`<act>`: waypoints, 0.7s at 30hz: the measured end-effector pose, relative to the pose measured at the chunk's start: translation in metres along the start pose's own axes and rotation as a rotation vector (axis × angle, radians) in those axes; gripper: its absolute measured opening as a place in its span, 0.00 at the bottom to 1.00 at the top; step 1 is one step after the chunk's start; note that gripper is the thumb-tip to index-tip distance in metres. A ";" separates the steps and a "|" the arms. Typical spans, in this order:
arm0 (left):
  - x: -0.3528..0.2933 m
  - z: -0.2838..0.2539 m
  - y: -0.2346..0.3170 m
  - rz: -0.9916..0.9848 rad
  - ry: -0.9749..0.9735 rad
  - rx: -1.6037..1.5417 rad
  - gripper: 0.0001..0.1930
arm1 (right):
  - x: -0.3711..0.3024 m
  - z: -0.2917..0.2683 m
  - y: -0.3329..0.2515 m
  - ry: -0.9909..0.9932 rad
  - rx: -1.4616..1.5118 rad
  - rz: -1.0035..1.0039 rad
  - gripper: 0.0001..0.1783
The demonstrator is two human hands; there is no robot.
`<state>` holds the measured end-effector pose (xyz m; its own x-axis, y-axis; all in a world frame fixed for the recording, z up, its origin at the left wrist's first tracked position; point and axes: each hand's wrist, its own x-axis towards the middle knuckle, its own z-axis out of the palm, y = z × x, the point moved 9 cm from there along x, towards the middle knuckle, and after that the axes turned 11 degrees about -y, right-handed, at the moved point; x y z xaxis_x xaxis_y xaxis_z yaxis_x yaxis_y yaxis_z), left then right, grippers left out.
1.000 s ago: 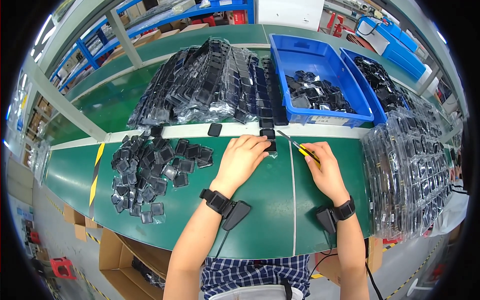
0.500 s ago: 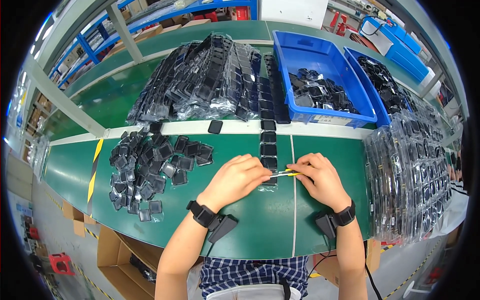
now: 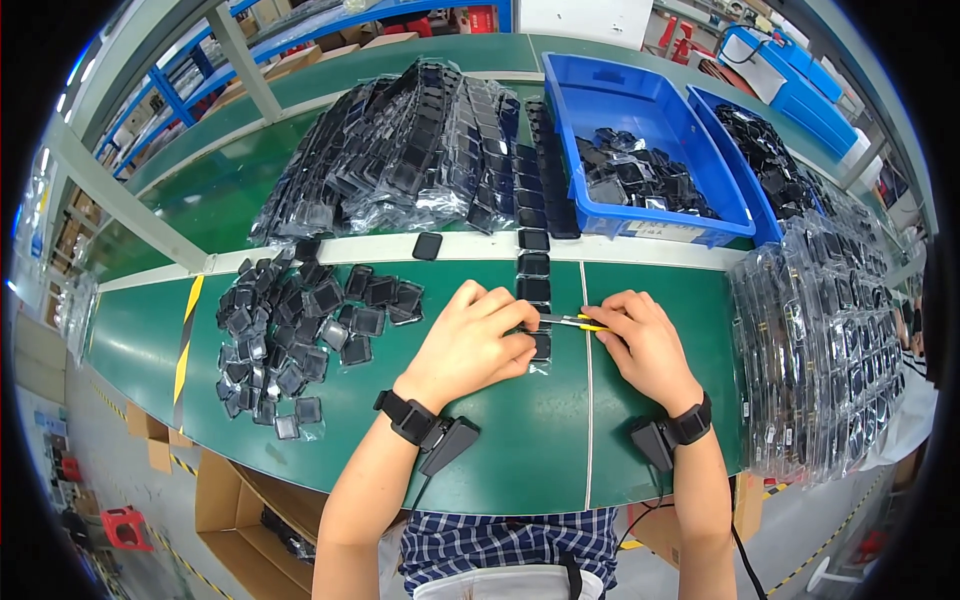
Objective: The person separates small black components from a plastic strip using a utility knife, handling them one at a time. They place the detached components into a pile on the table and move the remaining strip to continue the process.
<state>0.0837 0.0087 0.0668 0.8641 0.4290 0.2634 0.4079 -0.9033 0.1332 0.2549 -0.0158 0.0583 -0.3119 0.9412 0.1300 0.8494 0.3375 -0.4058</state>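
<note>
A strip of black square pieces in clear plastic pockets point(image 3: 534, 290) runs down the green table from the back. My left hand point(image 3: 472, 345) is closed on the strip's near part, its fingertips at the left edge. My right hand point(image 3: 640, 340) grips small yellow-handled snips point(image 3: 592, 325), whose metal blades point left and lie across the strip just beside my left fingers. One pocketed piece point(image 3: 541, 347) shows on the near side of the blades. Whether the blades are parted is too small to tell.
A heap of loose pocketed squares point(image 3: 290, 335) lies at left. Behind are piled strips point(image 3: 400, 150), a single square point(image 3: 428, 246) on the white rail, and a blue bin point(image 3: 660, 222) with cut pieces. A second blue bin and stacked strips point(image 3: 810, 360) stand at right.
Both hands have moved slightly away from me along the strip, carrying the snips farther up. The blades now cross above the nearest piece, and my left fingers have shifted up the strip.
</note>
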 end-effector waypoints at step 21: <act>-0.001 0.012 -0.029 -0.144 0.080 -0.525 0.11 | 0.001 0.008 -0.013 -0.109 0.123 -0.113 0.20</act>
<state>0.0742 0.0342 0.0512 0.7771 0.5655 0.2763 0.3007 -0.7192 0.6264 0.2399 -0.0193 0.0566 -0.4524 0.8877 0.0853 0.7500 0.4305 -0.5023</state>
